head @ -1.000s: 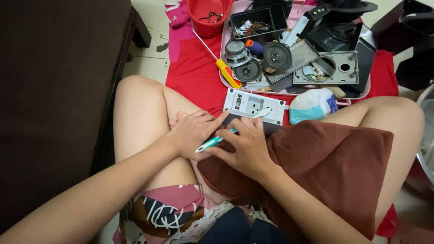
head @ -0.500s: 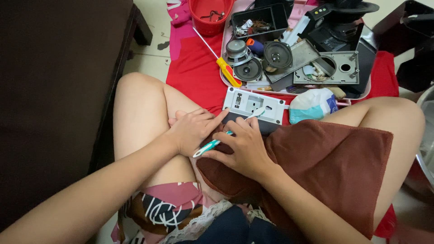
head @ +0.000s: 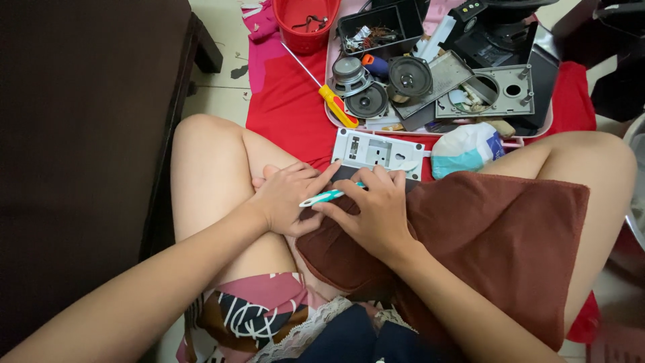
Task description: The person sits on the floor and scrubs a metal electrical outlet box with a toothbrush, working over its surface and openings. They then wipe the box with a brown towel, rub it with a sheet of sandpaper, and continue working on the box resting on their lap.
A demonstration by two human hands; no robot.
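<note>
I sit cross-legged on the floor with a brown cushion [head: 497,249] on my lap. My left hand [head: 287,202] rests at the cushion's left edge and steadies a small dark part [head: 346,174] that is mostly hidden by both hands. My right hand [head: 376,210] is closed on a thin teal and white tool [head: 322,197] that points left, its tip lying between the two hands. Just beyond my fingers lies a white socket plate [head: 376,152] on the red cloth [head: 285,94].
A pink tray [head: 537,131] ahead holds loose speakers [head: 366,102], metal plates and a black box of small parts. A yellow and red screwdriver [head: 336,105] lies beside it. A red basket [head: 306,23] stands farther back, a white and teal pouch [head: 467,148] nearer. Dark furniture [head: 87,134] fills the left.
Both hands stay in nearly the same place on the cushion; the teal tool has shifted only slightly.
</note>
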